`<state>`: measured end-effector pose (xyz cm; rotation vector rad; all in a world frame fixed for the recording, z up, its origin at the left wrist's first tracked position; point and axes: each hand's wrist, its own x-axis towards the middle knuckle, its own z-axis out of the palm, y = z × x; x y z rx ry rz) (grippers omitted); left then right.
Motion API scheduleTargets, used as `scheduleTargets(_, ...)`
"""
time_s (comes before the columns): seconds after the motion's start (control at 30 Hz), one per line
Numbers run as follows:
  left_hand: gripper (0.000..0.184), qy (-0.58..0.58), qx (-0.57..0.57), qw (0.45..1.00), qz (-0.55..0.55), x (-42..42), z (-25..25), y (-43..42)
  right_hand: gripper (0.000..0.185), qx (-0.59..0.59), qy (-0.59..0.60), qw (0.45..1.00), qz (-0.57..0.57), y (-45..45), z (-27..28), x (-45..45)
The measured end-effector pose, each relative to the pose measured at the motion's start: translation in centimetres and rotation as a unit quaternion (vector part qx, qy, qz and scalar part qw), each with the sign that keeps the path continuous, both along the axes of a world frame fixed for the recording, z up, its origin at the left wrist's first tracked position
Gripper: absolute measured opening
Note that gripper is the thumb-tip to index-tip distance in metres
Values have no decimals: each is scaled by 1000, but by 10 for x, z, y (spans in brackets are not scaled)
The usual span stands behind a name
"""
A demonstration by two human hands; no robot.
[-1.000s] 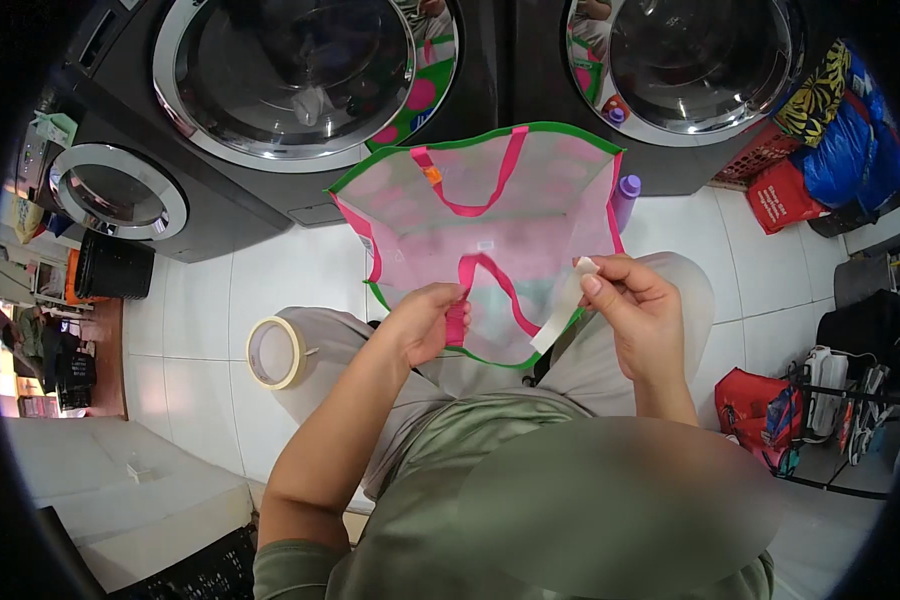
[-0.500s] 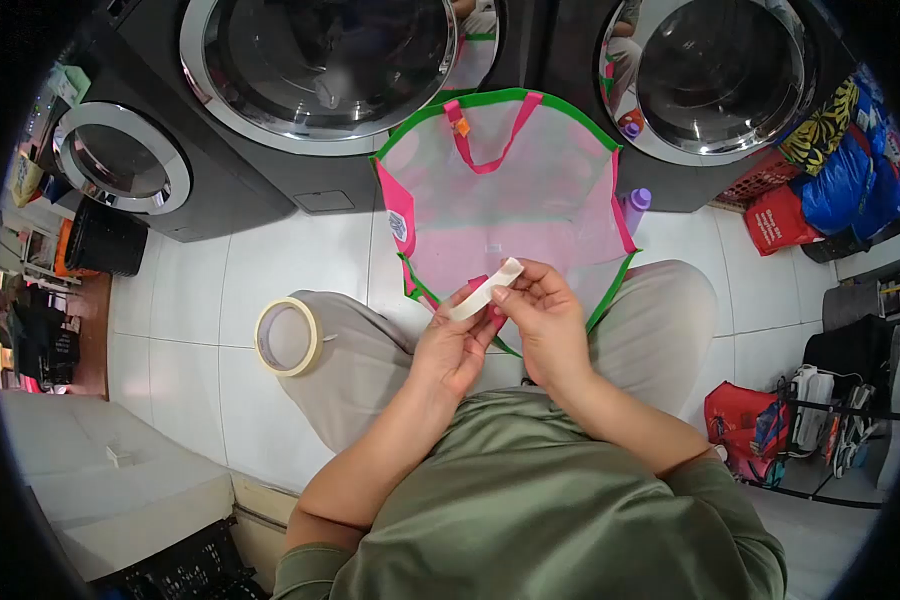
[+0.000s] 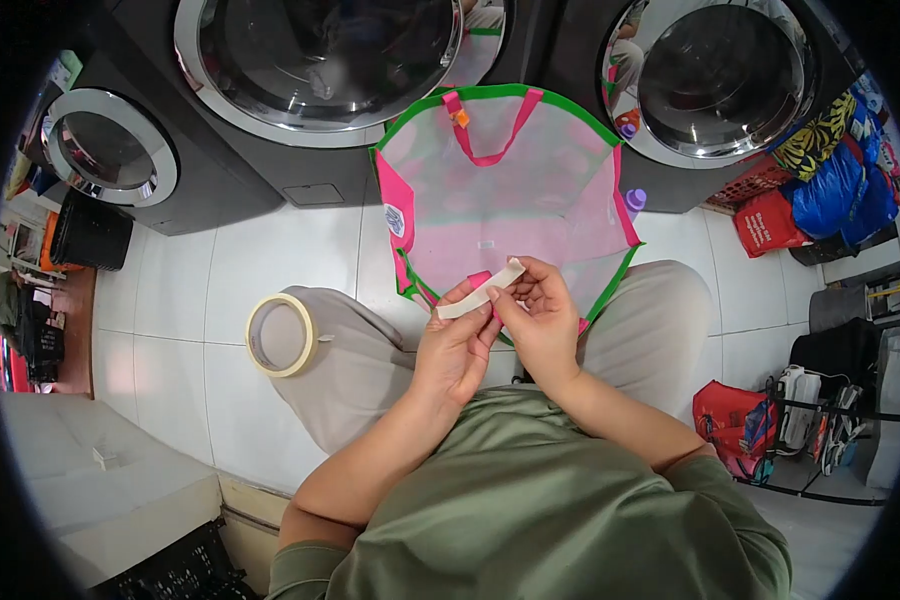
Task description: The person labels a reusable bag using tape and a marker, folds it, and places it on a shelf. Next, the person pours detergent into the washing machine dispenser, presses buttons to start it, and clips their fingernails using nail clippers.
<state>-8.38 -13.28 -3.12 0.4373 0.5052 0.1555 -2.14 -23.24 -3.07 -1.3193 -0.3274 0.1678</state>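
Observation:
Between my hands stretches a short strip of cream masking tape (image 3: 475, 297), slanting up to the right. My left hand (image 3: 448, 345) pinches its lower end. The fingers of my right hand (image 3: 540, 315) close on its upper part. Just beyond them stands a wide mesh bag (image 3: 510, 190) with green edging and pink side panels and handles, its mouth facing me. A bit of pink bag strap or trim (image 3: 480, 278) shows by my fingers; whether I touch it I cannot tell. A roll of masking tape (image 3: 253, 335) rests against my left knee.
Front-loading machines (image 3: 320, 140) line the far side. A purple bottle (image 3: 635, 203) stands right of the bag. Several bags, including a red one (image 3: 768, 224) and a blue one (image 3: 830, 190), sit at the right. A wire rack (image 3: 820, 408) with items is nearer, and a black bin (image 3: 92, 230) stands left.
The view has shifted slightly. The tape strip lies a little flatter between my fingers, and both hands keep their hold on it.

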Motion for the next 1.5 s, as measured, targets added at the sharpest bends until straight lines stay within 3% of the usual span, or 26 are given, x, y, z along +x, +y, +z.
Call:
scheduleTargets(0.1,41,-56,-41,997,-15,-2,6,3,39,3,-14,1000,-14,0,-4,2)
scheduleTargets(0.2,42,-28,-74,997,16,0,11,0,40,2,-14,1000,-12,-3,-3,1)
scheduleTargets(0.4,39,41,34,998,30,8,12,0,43,0,-6,1000,21,-13,-1,3)
scheduleTargets(0.5,40,9,76,997,15,10,26,10,51,-128,-73,989,-1,-37,-13,30)
scheduleTargets(0.6,42,-4,149,989,19,21,47,25,65,-234,91,961,-118,-72,-5,84)
scheduleTargets(0.63,43,6,191,982,12,28,44,33,72,-293,-9,955,-45,-70,10,98)
scheduleTargets(0.7,45,-4,225,974,8,51,61,29,84,-402,-203,888,97,-70,52,122)
scheduleTargets(0.77,49,-31,244,969,-11,72,71,21,88,-321,-186,903,218,-50,70,154)
scheduleTargets(0.83,50,-42,291,955,-47,88,75,14,75,-297,-151,890,312,-29,90,173)
scheduleTargets(0.93,51,-54,341,937,-50,109,89,0,68,-244,-236,844,415,-1,69,210)
scheduleTargets(1.03,47,-67,399,915,-6,128,97,-13,40,-316,-95,853,405,-8,74,238)
scheduleTargets(1.1,43,-83,536,840,5,141,89,-19,29,-276,-147,900,303,-43,87,258)
scheduleTargets(1.17,36,-109,626,772,30,145,90,-39,14,-217,-104,932,270,-92,113,255)
scheduleTargets(1.23,33,-207,757,611,103,148,70,-52,18,-286,-157,904,275,-146,134,243)
scheduleTargets(1.27,32,-253,805,519,137,147,61,-58,20,-346,-111,891,273,-170,145,226)
scheduleTargets(1.33,34,-305,823,477,55,123,46,-62,27,-396,-212,840,305,-205,157,185)
scheduleTargets(1.43,39,-355,831,428,-20,85,29,-57,38,-482,-56,772,411,-232,157,119)
scheduleTargets(1.5,42,-368,833,410,-54,68,28,-53,32,-467,-41,790,395,-239,125,93)
